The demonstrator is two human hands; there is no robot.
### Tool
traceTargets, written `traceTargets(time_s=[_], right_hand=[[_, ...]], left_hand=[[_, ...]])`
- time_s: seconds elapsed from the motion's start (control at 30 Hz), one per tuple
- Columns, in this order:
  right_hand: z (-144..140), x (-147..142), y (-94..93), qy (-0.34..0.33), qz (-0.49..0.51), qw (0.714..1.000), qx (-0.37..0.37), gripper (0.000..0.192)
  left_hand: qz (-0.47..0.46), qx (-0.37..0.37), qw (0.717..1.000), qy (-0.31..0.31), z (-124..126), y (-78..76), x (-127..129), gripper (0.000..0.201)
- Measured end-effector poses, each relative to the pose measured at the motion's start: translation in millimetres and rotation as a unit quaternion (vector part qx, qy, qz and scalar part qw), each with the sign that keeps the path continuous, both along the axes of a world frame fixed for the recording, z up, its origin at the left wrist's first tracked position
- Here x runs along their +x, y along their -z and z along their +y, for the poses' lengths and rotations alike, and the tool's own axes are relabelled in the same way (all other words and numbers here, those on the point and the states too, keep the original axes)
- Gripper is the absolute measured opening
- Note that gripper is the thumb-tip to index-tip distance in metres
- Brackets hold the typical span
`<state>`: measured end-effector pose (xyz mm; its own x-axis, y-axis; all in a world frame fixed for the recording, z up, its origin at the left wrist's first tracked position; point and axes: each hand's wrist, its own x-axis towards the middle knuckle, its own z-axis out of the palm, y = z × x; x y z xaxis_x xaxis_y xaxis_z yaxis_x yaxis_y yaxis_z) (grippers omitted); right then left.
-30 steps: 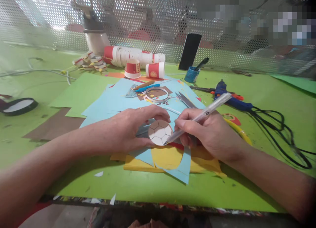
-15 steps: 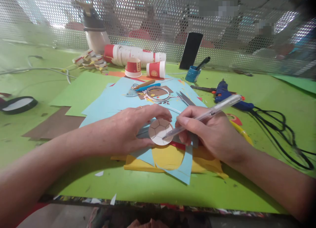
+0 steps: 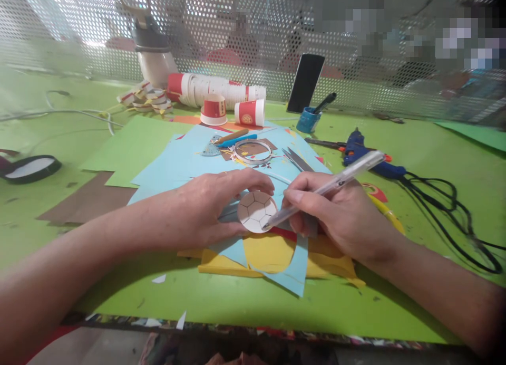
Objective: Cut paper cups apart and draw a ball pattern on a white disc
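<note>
Between the thumb and fingers of my left hand is a small round white paper disc, drawn with dark lines like a football's panels. My right hand is closed round a clear-barrelled pen, whose tip meets the disc near its lower right edge. Beneath both hands lie light blue paper with curved cut edges and yellow paper. Just beyond my right hand, the blades of a pair of scissors show; its handles are mostly hidden.
A blue glue gun with a looped black cable lies at the right. Farther back are a propped phone, a blue paint pot, paper cups and a tape ring. Black tape lies left.
The pen tip has moved slightly right and down, toward the disc's lower edge. Another short line shows on the disc. My left hand keeps its hold almost unmoved.
</note>
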<state>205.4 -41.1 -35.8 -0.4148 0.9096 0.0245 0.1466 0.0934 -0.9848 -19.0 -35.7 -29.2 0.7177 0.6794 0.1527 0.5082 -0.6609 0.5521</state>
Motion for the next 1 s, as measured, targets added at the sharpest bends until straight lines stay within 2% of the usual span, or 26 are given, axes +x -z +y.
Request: traceTargets(time_s=[0.43,1.0], right_hand=[[-1.8,-3.4,-5.1,0.01,-0.042,0.998,0.044,0.02],[-2.1,-0.7,-3.4,0.01,-0.06,0.997,0.047,0.022]], left_hand=[[0.018,0.005,1.0,-0.013,-0.8,-0.6,-1.0,0.04],[-0.006,0.011,1.0,0.0,0.3,2.1,-1.4,0.04]])
